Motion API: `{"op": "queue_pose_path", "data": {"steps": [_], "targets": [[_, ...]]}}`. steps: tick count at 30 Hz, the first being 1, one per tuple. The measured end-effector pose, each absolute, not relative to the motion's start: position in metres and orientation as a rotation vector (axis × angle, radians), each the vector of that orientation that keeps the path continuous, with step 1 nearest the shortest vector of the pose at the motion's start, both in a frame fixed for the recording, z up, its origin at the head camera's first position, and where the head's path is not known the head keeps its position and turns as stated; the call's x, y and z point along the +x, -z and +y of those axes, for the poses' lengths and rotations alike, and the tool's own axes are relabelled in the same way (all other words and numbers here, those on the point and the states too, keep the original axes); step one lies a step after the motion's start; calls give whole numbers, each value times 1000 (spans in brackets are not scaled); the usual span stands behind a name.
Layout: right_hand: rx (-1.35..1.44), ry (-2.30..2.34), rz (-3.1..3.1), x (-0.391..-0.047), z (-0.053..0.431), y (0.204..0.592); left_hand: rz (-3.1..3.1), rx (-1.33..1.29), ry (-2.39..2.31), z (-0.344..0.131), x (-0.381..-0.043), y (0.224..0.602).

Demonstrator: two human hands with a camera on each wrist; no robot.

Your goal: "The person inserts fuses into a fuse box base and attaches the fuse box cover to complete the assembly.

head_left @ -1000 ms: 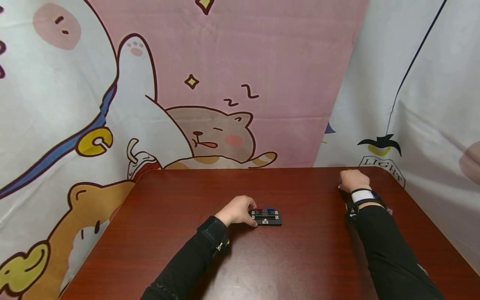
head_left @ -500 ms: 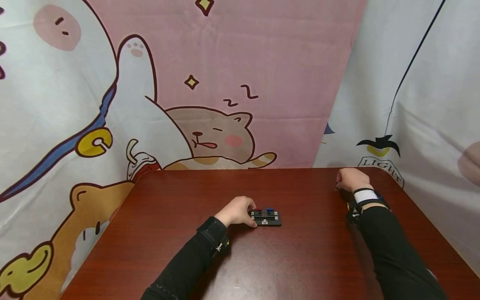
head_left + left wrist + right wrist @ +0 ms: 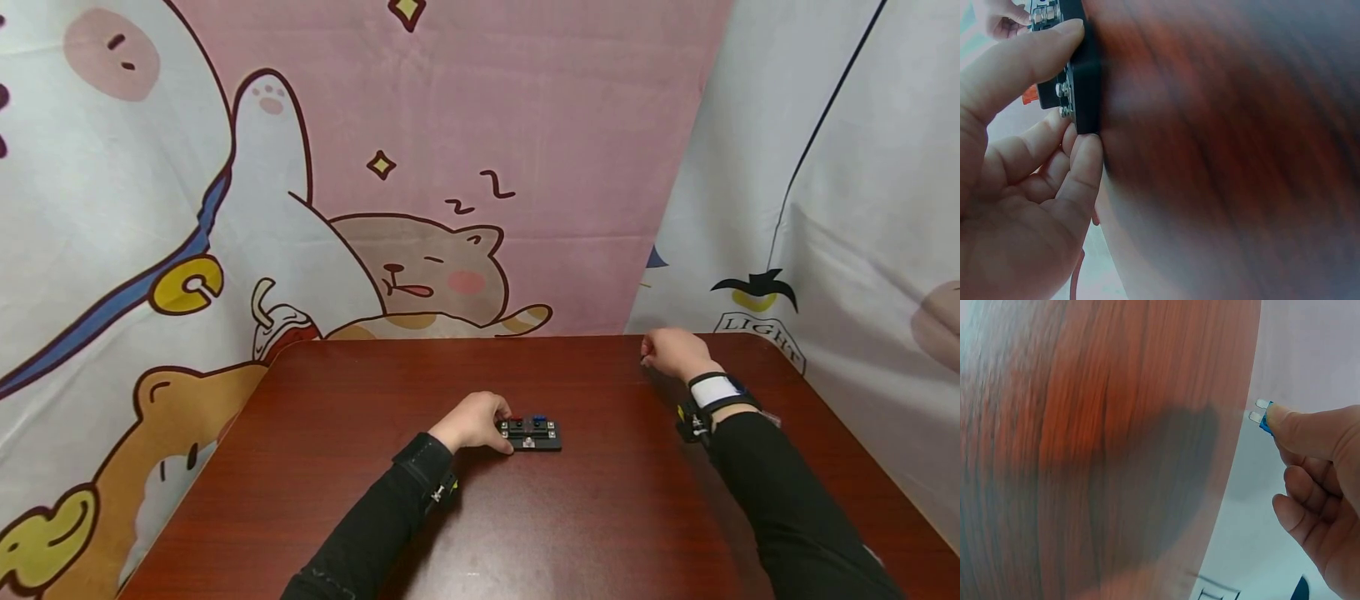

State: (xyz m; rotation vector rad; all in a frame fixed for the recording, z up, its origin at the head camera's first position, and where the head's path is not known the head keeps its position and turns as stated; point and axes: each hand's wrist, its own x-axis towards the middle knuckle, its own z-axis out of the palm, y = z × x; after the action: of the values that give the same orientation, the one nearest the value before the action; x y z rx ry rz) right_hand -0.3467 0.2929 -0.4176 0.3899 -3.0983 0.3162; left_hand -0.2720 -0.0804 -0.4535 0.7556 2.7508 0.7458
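Observation:
My left hand (image 3: 475, 422) grips the left end of a black fuse block (image 3: 531, 435) on the table, thumb on the near side and fingers on the far side. Silver screws stud the block, and a red piece and a blue piece (image 3: 540, 417) show along its back. In the left wrist view, the thumb lies across the block (image 3: 1088, 87), and an orange-red piece (image 3: 1029, 95) juts from beyond it. Over the far right of the table, my right hand (image 3: 678, 352) pinches a small blue blade fuse (image 3: 1266, 424) between thumb and forefinger; its two metal prongs stick out past the fingertips.
The brown wooden table (image 3: 600, 517) has its back edge just behind my right hand. Cartoon-printed cloth (image 3: 585, 167) hangs behind and at both sides. A strapped device (image 3: 693, 421) sits on my right wrist.
My right hand has moved left along the back of the table, carrying the blade fuse. The left hand and fuse block have stayed in place.

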Motion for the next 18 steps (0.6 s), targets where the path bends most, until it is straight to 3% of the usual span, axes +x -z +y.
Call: {"op": "queue_pose_path", "data": {"steps": [18], "targets": [[580, -246, -3002, -340, 239, 422, 2743, 753, -736, -81, -273, 454]]}}
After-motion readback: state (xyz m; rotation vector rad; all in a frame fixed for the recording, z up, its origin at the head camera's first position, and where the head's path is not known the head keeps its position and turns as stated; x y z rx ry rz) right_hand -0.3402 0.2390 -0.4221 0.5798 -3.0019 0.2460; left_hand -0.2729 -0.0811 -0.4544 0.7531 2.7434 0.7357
